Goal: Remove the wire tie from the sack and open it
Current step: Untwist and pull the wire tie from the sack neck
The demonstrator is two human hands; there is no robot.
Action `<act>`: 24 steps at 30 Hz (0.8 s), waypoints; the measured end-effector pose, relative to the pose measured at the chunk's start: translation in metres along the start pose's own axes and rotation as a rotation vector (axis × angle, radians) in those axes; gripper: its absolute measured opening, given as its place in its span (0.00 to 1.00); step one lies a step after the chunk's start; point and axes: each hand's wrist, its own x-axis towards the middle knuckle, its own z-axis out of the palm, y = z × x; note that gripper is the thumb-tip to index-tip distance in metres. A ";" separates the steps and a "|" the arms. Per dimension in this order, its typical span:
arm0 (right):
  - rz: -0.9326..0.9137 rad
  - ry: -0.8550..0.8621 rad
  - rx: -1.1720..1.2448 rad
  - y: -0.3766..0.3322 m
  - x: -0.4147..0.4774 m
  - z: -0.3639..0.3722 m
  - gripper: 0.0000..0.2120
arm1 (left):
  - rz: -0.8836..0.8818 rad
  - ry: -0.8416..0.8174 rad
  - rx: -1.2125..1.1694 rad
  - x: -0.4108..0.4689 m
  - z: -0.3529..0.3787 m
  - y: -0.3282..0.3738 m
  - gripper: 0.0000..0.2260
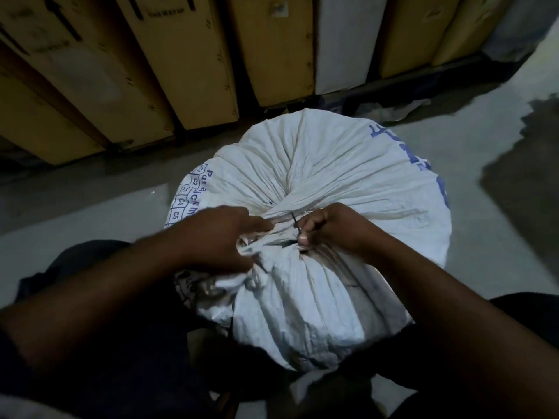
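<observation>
A full white woven sack [338,164] with blue print stands on the floor between my knees, its top gathered into a twisted neck. A thin dark wire tie [295,225] wraps that neck and sticks up a little. My left hand [217,237] is closed around the bunched end of the sack's mouth, left of the tie. My right hand [329,228] pinches the wire tie between thumb and fingers. Part of the tie is hidden under my right fingers.
Tall brown cardboard boxes [187,55] and one white box [348,40] lean in a row behind the sack. The floor [90,192] is grey concrete, with a dark patch [526,176] at the right. My dark-clothed legs flank the sack at the bottom.
</observation>
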 end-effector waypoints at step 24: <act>0.183 0.273 0.247 -0.001 0.020 0.005 0.12 | -0.043 0.292 -0.180 -0.024 0.044 0.047 0.25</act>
